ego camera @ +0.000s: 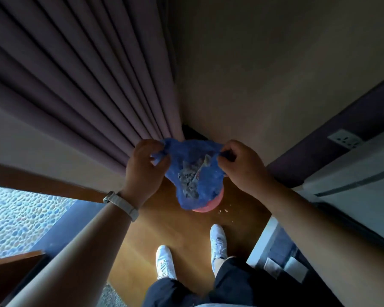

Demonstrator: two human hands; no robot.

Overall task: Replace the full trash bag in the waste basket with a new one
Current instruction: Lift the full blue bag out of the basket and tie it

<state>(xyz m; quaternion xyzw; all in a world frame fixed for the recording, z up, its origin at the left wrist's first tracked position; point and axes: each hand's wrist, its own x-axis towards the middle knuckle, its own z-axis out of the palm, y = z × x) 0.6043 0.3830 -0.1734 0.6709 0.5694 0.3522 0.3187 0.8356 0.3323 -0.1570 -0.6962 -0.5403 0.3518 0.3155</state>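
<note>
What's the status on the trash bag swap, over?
Left hand and right hand both shut on blue bag's rim. Bag full, held over pink basket. Crumbs on floor beside basket; nothing blocking.

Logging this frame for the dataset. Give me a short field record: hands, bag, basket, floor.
left hand: pinching the left edge of the bag's mouth
right hand: pinching the right edge of the mouth
trash bag: blue, held open between both hands, grey rubbish visible inside
waste basket: pink, mostly hidden behind the bag
floor: wood, a few small scraps beside the basket
new bag: not in view
</note>
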